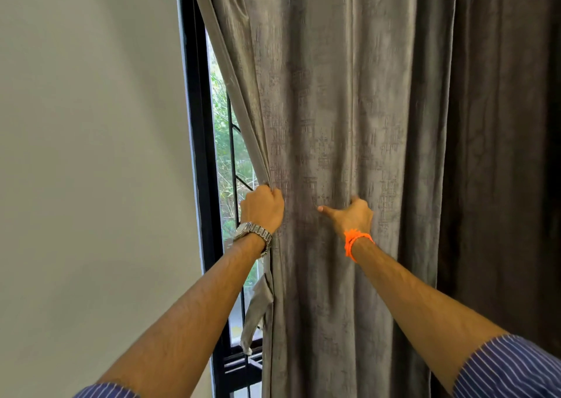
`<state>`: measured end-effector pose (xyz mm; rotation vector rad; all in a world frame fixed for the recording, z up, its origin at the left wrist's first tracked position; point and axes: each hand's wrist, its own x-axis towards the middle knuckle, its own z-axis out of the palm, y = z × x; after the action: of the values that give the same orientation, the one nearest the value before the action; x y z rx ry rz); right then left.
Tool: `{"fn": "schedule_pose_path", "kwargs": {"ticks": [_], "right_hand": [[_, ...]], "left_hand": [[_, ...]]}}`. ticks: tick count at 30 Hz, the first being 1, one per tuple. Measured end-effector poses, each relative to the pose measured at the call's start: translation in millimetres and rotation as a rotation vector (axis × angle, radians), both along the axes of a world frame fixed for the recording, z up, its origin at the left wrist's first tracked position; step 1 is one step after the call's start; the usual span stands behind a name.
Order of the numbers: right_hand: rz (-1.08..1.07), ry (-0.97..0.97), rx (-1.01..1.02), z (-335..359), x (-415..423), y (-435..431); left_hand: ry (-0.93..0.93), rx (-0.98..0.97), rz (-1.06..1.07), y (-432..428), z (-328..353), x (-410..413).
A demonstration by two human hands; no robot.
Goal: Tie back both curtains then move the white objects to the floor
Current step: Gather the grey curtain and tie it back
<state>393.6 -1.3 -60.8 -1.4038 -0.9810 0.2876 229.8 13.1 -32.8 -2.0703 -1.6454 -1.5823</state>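
A grey textured curtain (334, 109) hangs in front of me and covers most of the window. My left hand (263, 207) grips the curtain's left edge and holds it away from the frame. My right hand (352, 215) grips a fold of the same curtain a little to the right, with its thumb stretched out to the left. A loose grey fabric strip (258, 309), perhaps a tie-back, dangles below my left wrist. A darker curtain (501, 154) hangs at the right. No white objects are in view.
A black window frame (200, 185) with a grille runs down the left of the curtain, with greenery outside. A plain pale wall (91, 154) fills the left side.
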Motion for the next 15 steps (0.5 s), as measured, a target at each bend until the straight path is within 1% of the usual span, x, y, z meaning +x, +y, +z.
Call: {"fn": "schedule_pose_path", "kwargs": {"ticks": [6,9,15], "right_hand": [[-0.075,-0.101,-0.003,-2,-16,0],[-0.099,-0.144,-0.036,-1,-29,4],[0.026,-0.217,-0.015,-1,-54,4]], "left_hand": [[-0.045,-0.006,-0.064,-7,-9,1],[-0.035,-0.014,-0.07,-8,-13,1],[-0.018,-0.102,-0.115,-8,-18,4]]}}
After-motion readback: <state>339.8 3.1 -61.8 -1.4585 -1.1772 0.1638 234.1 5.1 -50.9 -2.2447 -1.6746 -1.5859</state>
